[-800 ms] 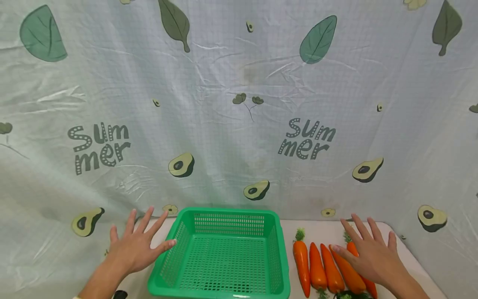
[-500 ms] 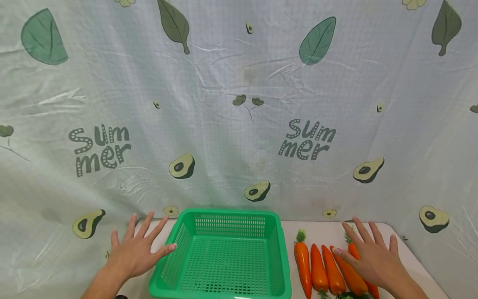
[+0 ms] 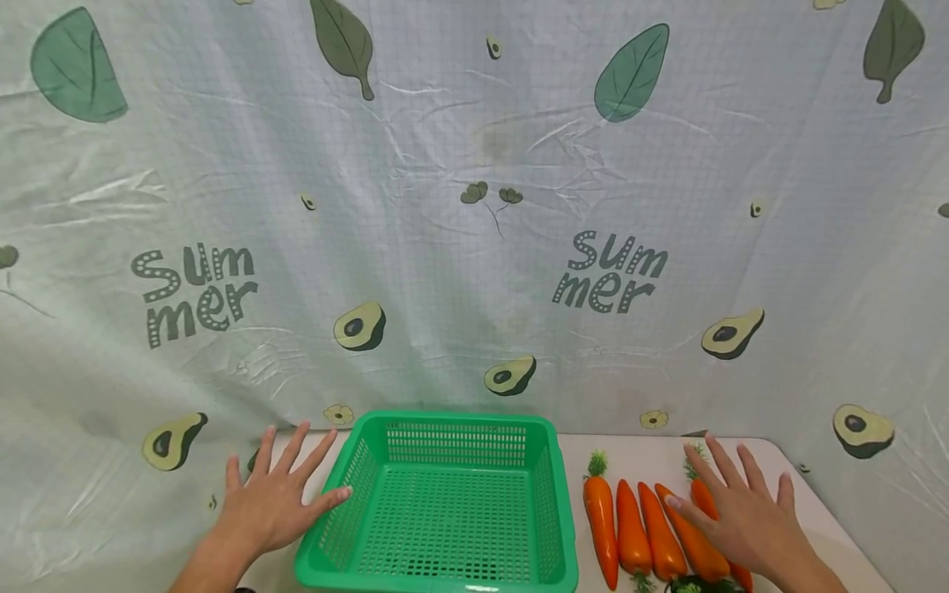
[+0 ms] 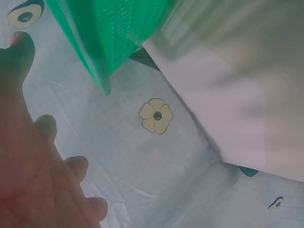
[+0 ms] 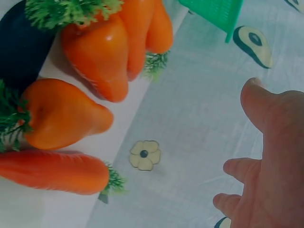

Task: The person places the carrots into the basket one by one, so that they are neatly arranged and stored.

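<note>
My left hand (image 3: 268,504) is spread beside the left wall of a green plastic basket (image 3: 445,422), its thumb tip near the rim. It holds nothing. My right hand (image 3: 752,515), fingers also spread, hovers over the right end of a row of carrots (image 3: 633,531) and covers part of them. In the right wrist view the carrots (image 5: 66,114) lie apart from the hand (image 5: 280,156), with leafy green tops (image 5: 76,12). The basket (image 3: 552,461) has slotted walls and a mesh floor, with nothing in it. In the left wrist view the hand (image 4: 42,156) is clear of the basket (image 4: 114,38).
The white table (image 3: 749,449) carries the basket and carrots. Behind it hangs a pale curtain (image 3: 445,272) printed with leaves, avocados and lettering. A dark round object (image 5: 23,47) sits by the carrots in the right wrist view.
Both hands stay spread and nearly still, drifting slightly within the head view. The basket and carrots keep their places; the whole view shifts a little.
</note>
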`<act>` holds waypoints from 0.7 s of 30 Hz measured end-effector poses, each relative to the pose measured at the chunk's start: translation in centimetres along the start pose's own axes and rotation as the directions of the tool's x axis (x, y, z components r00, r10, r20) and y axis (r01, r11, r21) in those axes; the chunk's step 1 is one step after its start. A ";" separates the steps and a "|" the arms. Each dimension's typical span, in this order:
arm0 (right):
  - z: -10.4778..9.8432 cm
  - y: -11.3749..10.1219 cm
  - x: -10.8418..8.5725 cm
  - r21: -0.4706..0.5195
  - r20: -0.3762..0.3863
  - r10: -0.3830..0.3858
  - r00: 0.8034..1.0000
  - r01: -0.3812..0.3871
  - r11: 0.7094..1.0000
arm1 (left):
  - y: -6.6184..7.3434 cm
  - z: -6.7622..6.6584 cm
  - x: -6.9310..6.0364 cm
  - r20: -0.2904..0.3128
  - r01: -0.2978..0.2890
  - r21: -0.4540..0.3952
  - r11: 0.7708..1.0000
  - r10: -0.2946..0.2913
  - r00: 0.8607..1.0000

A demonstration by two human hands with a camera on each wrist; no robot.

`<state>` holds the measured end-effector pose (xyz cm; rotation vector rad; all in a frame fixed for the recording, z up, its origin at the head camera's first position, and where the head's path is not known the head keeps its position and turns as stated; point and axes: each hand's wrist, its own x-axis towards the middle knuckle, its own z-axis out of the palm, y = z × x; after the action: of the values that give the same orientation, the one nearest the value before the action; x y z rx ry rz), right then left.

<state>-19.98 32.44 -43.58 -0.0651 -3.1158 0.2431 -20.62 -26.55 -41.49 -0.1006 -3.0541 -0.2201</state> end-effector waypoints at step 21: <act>2.7 2.1 0.2 0.019 0.051 0.049 0.998 -0.050 0.999 | -0.4 1.4 0.3 0.040 0.020 -0.032 0.999 -0.019 0.999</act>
<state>-20.16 34.05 -46.61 -0.1378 -3.1639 0.2812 -21.05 -26.74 -42.93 -0.0784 -3.0931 -0.2716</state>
